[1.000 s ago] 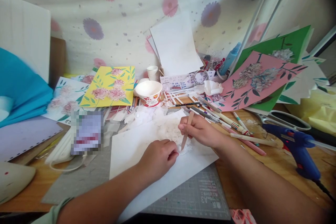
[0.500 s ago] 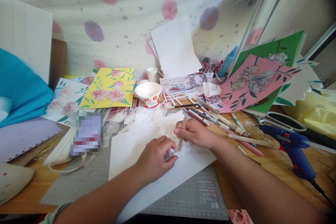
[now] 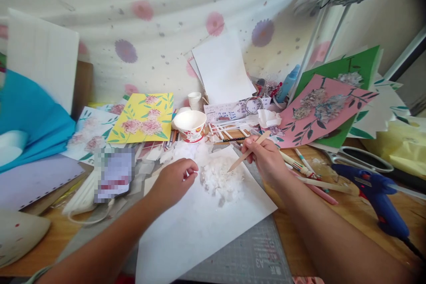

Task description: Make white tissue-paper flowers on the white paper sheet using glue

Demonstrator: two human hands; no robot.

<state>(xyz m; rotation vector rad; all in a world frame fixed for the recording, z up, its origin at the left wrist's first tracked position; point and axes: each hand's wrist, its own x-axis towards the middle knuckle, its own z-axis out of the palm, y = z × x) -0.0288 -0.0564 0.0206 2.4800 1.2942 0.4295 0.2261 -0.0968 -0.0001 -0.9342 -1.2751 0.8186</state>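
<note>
A white sheet of paper (image 3: 213,226) lies on a grey cutting mat (image 3: 253,257). A fluffy cluster of torn white paper bits (image 3: 221,179) sits on its upper part. My right hand (image 3: 266,157) grips a thin wooden stick (image 3: 248,152), whose tip points down-left at the cluster's right edge. My left hand (image 3: 173,182) rests on the sheet just left of the cluster, with its fingers curled and pinched together; what they hold, if anything, is too small to see.
A paper bowl (image 3: 190,125) stands behind the sheet, with loose white scraps around it. Pens and sticks (image 3: 293,159) lie at the right, beside scissors (image 3: 359,156) and a blue glue gun (image 3: 376,193). Flower cards, yellow (image 3: 143,117) and pink (image 3: 322,108), lean at the back.
Both hands have pulled apart off the white cluster. The right hand lifted the stick up and to the right; the left hand slid left. The cluster now shows uncovered.
</note>
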